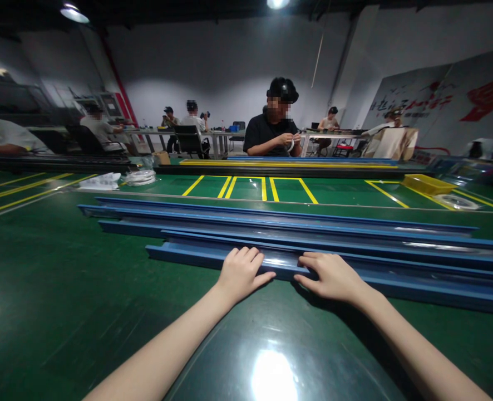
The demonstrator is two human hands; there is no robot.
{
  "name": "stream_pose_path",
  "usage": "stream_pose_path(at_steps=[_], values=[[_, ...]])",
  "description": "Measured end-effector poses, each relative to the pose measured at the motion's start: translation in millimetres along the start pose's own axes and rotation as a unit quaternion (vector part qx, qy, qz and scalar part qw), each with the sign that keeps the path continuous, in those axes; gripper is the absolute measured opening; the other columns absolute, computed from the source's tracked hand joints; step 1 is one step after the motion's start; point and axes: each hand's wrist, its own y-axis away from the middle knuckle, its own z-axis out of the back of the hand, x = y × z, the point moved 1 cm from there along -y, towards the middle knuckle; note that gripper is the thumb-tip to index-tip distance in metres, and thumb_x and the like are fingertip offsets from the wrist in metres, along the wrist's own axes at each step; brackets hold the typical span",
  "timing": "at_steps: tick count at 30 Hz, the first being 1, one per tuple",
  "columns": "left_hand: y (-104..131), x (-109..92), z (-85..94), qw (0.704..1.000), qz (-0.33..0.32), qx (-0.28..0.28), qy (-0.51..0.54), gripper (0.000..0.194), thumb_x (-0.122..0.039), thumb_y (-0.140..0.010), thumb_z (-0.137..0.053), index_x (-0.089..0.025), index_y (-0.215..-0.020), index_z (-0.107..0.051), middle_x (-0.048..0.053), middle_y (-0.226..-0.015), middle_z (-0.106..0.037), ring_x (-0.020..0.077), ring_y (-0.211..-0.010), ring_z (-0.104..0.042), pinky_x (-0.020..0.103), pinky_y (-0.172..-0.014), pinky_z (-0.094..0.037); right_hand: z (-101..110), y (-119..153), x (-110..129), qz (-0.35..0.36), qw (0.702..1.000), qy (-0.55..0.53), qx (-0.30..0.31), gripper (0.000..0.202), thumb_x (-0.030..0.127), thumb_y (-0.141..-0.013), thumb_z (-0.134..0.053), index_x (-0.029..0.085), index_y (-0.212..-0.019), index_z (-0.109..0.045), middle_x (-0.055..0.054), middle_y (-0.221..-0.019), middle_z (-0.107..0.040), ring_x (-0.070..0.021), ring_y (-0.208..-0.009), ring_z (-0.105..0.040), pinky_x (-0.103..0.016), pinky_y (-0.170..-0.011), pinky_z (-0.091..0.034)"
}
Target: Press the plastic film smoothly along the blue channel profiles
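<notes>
Several long blue U-shaped channels lie side by side across the green table (83,312), running left to right. Nearest to me is one blue channel (192,254), its open side facing up. My left hand (238,275) is closed over its near wall, fingers hooked over the rim and thumb along the outer face. A short way to the right, my right hand (334,276) pinches the same wall, with fingers inside the channel and thumb outside. Behind it rest another blue channel (125,226) and a farther blue channel (104,209), both touched by neither hand.
Beyond the channels, yellow tape lines mark the green surface. A coil of white cable (140,177) lies at the back left, and a yellow tray (428,184) stands at the back right. Across the table a person in black (267,131) handles a small white ring-shaped thing.
</notes>
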Motion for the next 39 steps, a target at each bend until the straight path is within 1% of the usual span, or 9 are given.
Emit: stream_pose_path(at_steps=[2,5,27,34,39], values=[[0.0,-0.2,-0.2,1.000,-0.001,-0.002,-0.014,0.040,-0.054,-0.078,-0.037,-0.017,-0.076,-0.054,0.004,-0.074,-0.057,0.0168,-0.071,-0.050,0.030,-0.060,-0.030,0.5,-0.2,0.4,-0.006,1.000,0.000,0.004,0.031,0.044,-0.079,-0.037,0.018,-0.077,-0.055,-0.004,-0.076,-0.058,-0.0148,-0.068,-0.053,-0.023,-0.056,-0.028],[-0.1,-0.3,-0.6,1.000,-0.002,-0.006,-0.025,0.041,-0.054,-0.078,-0.037,-0.017,-0.073,-0.053,0.003,-0.070,-0.056,0.0167,-0.068,-0.049,0.030,-0.059,-0.030,0.8,-0.4,0.8,-0.009,1.000,0.002,0.007,0.032,0.044,-0.079,-0.037,0.018,-0.076,-0.055,-0.004,-0.076,-0.058,-0.0147,-0.067,-0.053,-0.024,-0.056,-0.028],[0.1,-0.5,-0.2,0.999,0.001,-0.005,-0.032,0.041,-0.054,-0.078,-0.036,-0.017,-0.072,-0.052,0.003,-0.070,-0.056,0.0167,-0.066,-0.049,0.030,-0.059,-0.029,-0.3,-0.2,0.6,-0.008,1.000,0.004,0.006,0.032,0.045,-0.079,-0.036,0.019,-0.077,-0.055,-0.004,-0.078,-0.059,-0.0152,-0.070,-0.053,-0.023,-0.056,-0.028],[-0.2,-0.4,0.2,1.000,0.000,-0.007,-0.025,0.039,-0.053,-0.077,-0.039,-0.017,-0.071,-0.053,0.003,-0.069,-0.055,0.0164,-0.066,-0.049,0.030,-0.059,-0.029,-0.2,0.0,0.2,-0.001,1.000,0.009,0.000,0.031,0.044,-0.079,-0.036,0.019,-0.077,-0.054,-0.003,-0.077,-0.059,-0.0150,-0.069,-0.054,-0.024,-0.056,-0.028],[-0.5,-0.4,0.4,1.000,-0.003,-0.009,-0.019,0.039,-0.053,-0.077,-0.039,-0.017,-0.071,-0.053,0.004,-0.069,-0.056,0.0169,-0.067,-0.049,0.030,-0.059,-0.030,0.8,-0.2,1.2,-0.011,1.000,0.007,0.008,0.031,0.044,-0.079,-0.037,0.019,-0.077,-0.055,-0.004,-0.078,-0.059,-0.0152,-0.070,-0.054,-0.024,-0.056,-0.028]])
